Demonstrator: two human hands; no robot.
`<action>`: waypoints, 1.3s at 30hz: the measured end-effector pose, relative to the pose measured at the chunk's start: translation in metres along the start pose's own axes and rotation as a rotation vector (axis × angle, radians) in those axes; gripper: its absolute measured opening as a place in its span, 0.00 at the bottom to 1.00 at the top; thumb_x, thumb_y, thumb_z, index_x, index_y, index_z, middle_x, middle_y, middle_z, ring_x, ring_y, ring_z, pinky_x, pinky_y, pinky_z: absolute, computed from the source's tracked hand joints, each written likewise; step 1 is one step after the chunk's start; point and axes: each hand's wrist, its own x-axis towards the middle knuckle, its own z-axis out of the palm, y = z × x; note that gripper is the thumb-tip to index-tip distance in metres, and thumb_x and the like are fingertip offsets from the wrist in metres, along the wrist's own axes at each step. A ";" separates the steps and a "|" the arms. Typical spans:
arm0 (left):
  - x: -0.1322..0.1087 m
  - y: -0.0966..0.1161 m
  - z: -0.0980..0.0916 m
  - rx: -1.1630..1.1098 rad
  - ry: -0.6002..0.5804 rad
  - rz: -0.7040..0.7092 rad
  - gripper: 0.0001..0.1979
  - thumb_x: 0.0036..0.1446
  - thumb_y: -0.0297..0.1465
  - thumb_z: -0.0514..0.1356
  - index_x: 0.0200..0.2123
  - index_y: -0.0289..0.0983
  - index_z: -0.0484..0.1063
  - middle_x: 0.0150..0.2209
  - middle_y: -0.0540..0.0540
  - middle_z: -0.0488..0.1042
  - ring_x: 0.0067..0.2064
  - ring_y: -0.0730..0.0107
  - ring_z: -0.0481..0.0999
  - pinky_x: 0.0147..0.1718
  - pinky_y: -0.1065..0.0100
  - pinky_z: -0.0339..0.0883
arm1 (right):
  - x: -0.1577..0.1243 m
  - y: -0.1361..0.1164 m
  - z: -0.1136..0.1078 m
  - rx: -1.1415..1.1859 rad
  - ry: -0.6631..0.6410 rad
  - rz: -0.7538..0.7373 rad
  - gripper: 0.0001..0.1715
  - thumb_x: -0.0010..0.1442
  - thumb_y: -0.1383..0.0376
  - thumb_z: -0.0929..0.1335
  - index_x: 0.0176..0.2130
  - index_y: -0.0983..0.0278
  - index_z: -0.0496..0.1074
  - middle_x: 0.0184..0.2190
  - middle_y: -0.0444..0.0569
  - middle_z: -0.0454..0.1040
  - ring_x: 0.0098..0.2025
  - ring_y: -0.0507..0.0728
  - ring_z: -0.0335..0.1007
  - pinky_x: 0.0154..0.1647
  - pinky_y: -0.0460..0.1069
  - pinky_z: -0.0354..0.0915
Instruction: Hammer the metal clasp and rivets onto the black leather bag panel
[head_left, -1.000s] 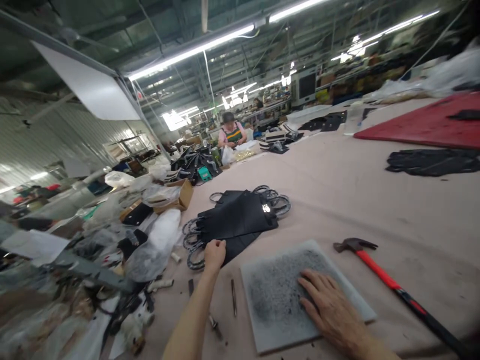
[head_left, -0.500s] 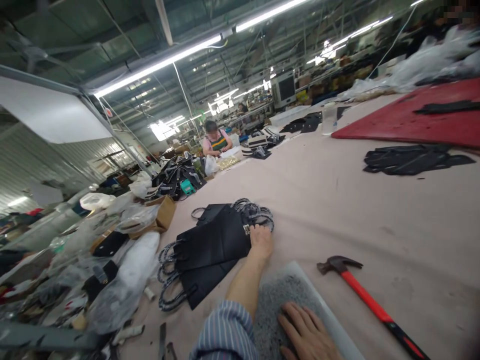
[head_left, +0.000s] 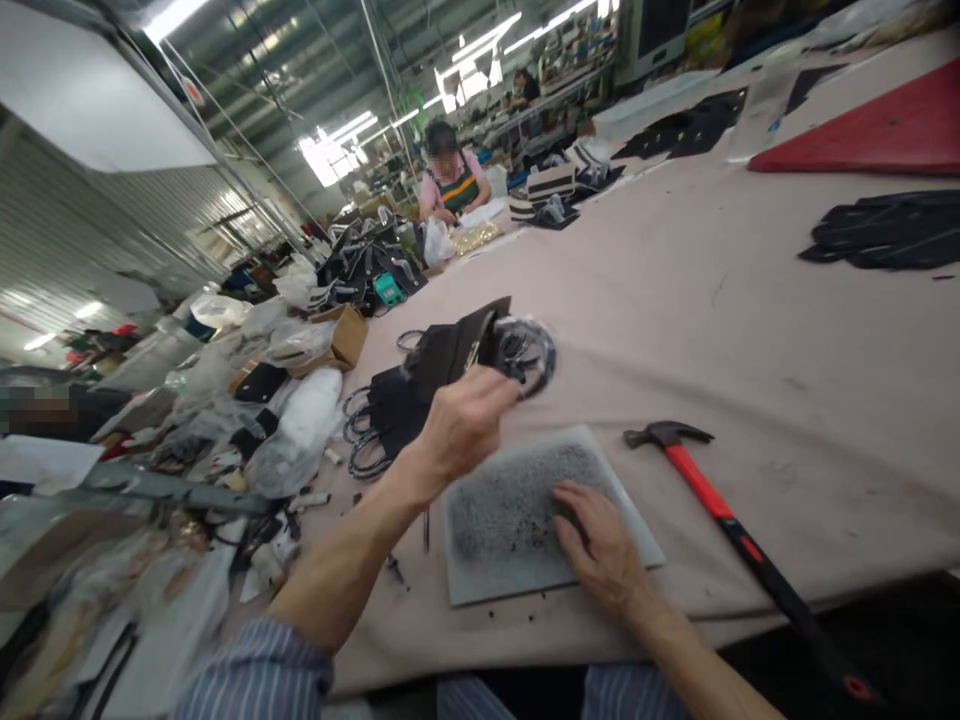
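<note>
My left hand [head_left: 466, 420] is closed on a black handbag [head_left: 450, 350], gripping it near the rim, and the bag hangs tilted over the pile. Its wrapped loop handle [head_left: 547, 355] sticks out past my fingers, smeared by motion. Behind and below lie more black bag pieces [head_left: 397, 410] with grey-black wrapped handles [head_left: 367, 455]. My right hand [head_left: 600, 540] rests flat, fingers stretched out, on a pale board [head_left: 469, 580] whose worn top is speckled dark.
A claw hammer [head_left: 701, 480] with a red and black handle lies right of the board. Plastic bags [head_left: 300, 420] and a cardboard box [head_left: 349, 335] crowd the left. Black pieces [head_left: 885, 230] and a red sheet [head_left: 885, 130] lie far right. Another person [head_left: 454, 185] works at the table's far end.
My left hand has lifted a handbag off the pile and drawn it nearer. The view has tipped down, so more of the board shows. My right hand stays on the board.
</note>
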 end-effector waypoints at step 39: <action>-0.257 0.132 0.079 -0.468 0.035 -0.224 0.13 0.59 0.22 0.55 0.44 0.35 0.75 0.54 0.38 0.75 0.60 0.61 0.73 0.56 0.63 0.70 | -0.005 0.001 0.011 -0.218 -0.368 -0.264 0.16 0.68 0.53 0.65 0.45 0.58 0.76 0.50 0.53 0.76 0.51 0.66 0.71 0.53 0.63 0.63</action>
